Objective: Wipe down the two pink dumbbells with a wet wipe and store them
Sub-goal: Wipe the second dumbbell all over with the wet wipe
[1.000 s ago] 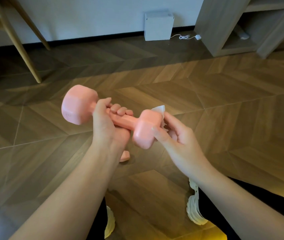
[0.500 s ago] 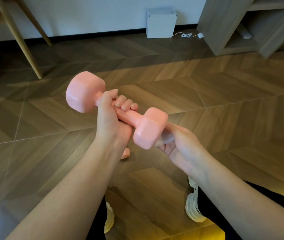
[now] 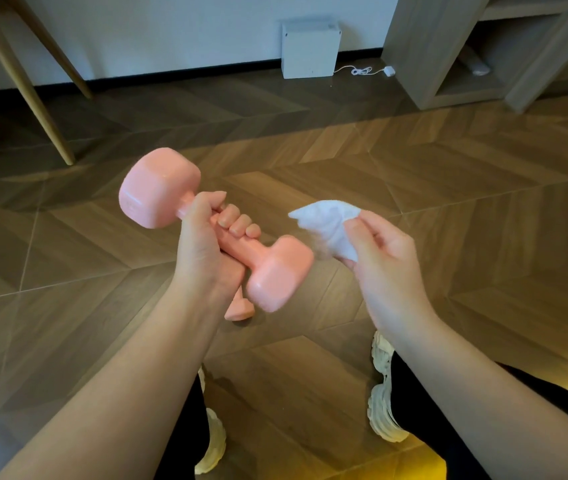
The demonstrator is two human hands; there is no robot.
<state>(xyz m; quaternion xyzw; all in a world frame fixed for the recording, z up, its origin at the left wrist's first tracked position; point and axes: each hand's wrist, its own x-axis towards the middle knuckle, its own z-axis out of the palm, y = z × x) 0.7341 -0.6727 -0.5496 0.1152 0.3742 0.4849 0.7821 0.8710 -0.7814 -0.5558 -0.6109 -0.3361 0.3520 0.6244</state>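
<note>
**Pink dumbbell** (image 3: 246, 249), held in the air above the floor (image 3: 448, 202) in front of the person. Its long axis runs on a diagonal. The far head (image 3: 159, 188) lies up and to the left, away from the body, and the near head (image 3: 279, 273) lies down and to the right, toward the body.

The left hand (image 3: 206, 237) grips the handle with fingers and thumb curled round it. Only a short length of handle shows between the knuckles and the near head.

The wet wipe (image 3: 327, 223), white and crumpled, lies just to the right of the near head and a little above it. It is apart from the dumbbell, and no part of it touches the pink surface. The right hand (image 3: 379, 261) pinches the wipe between thumb and fingers, with the loose end pointing left toward the dumbbell.

The right hand is therefore the nearer to the near head, while the far head sits beyond the left hand, across the grip. Judged from this layout, a stroke on the near head calls for a short travel leftward and down. The far head would call for reaching over the left hand or turning the dumbbell.

The second dumbbell (image 3: 239, 311) rests on the floor directly below the left wrist and is largely hidden. Whether it has been wiped cannot be told. A shelf unit (image 3: 424, 46) stands well apart at the upper right and is a possible storage place.
</note>
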